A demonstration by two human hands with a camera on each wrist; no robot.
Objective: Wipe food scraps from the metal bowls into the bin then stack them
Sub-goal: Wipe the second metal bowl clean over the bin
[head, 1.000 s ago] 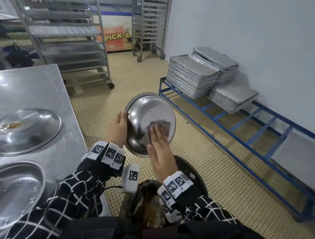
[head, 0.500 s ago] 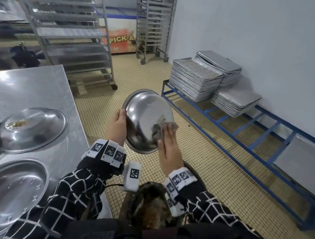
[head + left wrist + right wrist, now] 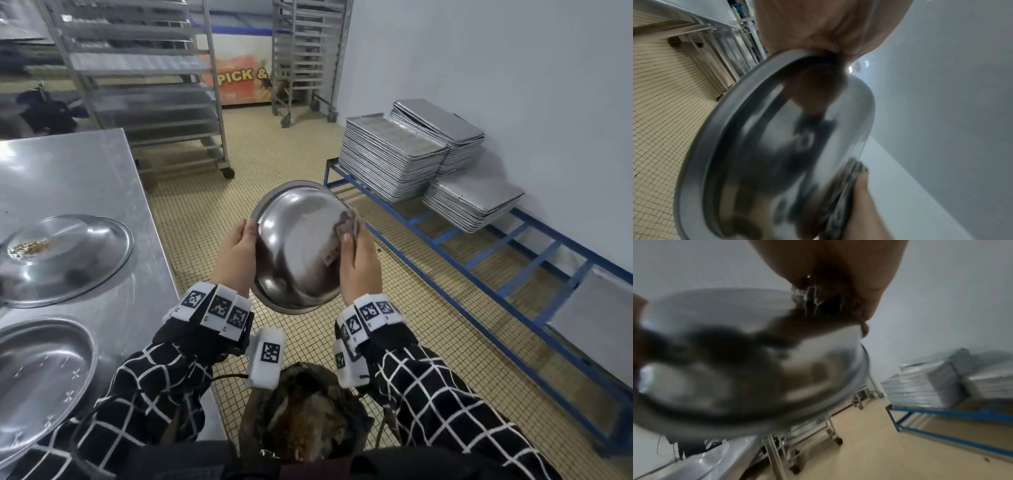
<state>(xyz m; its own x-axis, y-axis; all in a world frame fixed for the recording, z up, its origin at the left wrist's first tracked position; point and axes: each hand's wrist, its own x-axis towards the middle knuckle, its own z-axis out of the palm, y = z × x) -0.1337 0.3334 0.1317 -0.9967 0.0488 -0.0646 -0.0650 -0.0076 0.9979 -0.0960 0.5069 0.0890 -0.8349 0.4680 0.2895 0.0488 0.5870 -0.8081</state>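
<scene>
- Since 1 s ago my right hand (image 3: 359,255) carried the cloth (image 3: 348,221) from bowl (image 3: 298,246) centre to its right rim, pinching it.
- Left hand (image 3: 236,257) grips the opposite rim; scraps may miss the bin (image 3: 301,421), or the bowl slips.

3 metal bowls: 1 held up (image 3: 298,246), 2 on the left table (image 3: 65,260) (image 3: 37,383). 3 tray stacks (image 3: 390,154) far right. 2 wheeled racks (image 3: 137,85). 1 bin (image 3: 305,421) near.
</scene>
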